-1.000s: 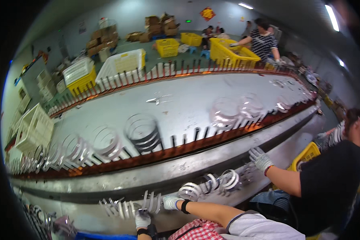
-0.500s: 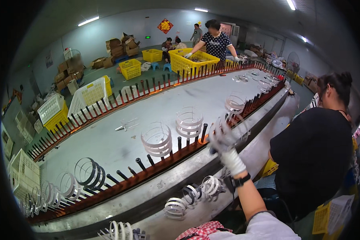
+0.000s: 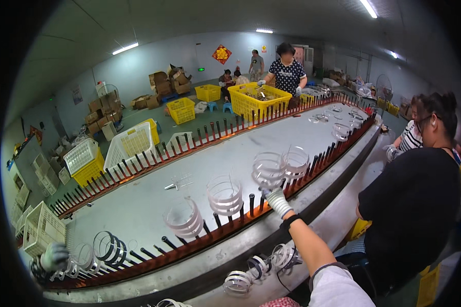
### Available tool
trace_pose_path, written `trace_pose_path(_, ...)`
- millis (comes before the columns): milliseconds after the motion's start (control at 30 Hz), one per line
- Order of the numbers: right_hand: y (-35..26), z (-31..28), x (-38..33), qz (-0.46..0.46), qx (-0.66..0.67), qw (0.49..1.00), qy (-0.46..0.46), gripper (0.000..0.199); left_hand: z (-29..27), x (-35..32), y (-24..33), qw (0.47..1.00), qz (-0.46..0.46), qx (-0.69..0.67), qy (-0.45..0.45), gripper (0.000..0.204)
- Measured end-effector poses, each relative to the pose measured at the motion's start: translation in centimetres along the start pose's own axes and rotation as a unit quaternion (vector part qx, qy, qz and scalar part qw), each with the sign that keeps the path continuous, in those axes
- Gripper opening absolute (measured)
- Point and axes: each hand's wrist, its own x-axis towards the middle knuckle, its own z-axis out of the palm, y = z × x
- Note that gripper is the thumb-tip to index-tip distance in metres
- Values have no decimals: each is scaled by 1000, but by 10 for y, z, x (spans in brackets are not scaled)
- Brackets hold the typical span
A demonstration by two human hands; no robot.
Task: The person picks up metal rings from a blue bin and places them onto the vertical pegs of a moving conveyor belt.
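Tabletop (image 3: 138, 215), grey, biggest thing here, runs off toward the upper right; a metal ledge (image 3: 189, 268) lies along its near side. A person in black (image 3: 412, 204) sits to the right; a person in a spotted top (image 3: 287, 74) stands behind a large yellow crate (image 3: 256, 110) at the far side. Row of dark pegs (image 3: 251, 204) along the near edge, several bare.

Work in hand: a clear hoop set (image 3: 267, 177), on the near peg row between a clear set on its left (image 3: 224, 202) and another on its right (image 3: 295, 171), overlapping the right one in view. Three banded sets lie on the ledge below, nearest one here (image 3: 237, 282).

Right hand (image 3: 277, 200), gloved: fingers look curled round the set's base, so grasping it. Left hand out of view, state can't be told. Blurred glove at far left (image 3: 55, 257) probably a co-worker's.

Changed: half a second ago the hand and hoops were smeared by motion; now the hoops read sharp, upright among the neighbours. Judgement: carrying looks over, placing under way. Seated on a peg or not: can't tell, fingers cover the base.

Smallest: a thin metallic piece (image 3: 171, 186) mid-tabletop, well apart.
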Motion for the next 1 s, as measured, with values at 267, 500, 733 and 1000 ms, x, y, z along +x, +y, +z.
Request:
trace_pose_path(267, -46, -10, -84, -14, 49, 962, -270, 24, 96, 49, 4, 993, 24, 96, -69, 38)
trace_pose_path(500, -185, -142, -181, -247, 441, 733, -456, 70, 182, 58, 8, 979, -7, 179, -102, 40)
trace_pose_path(733, -167, -201, -127, -44, 540, 798, -262, 48, 281, 73, 34, 959, -17, 255, -120, 43)
trace_pose_path(1000, 141, -183, 46, -73, -9, 986, 148, 42, 335, 35, 13, 983, -4, 186, -4, 34)
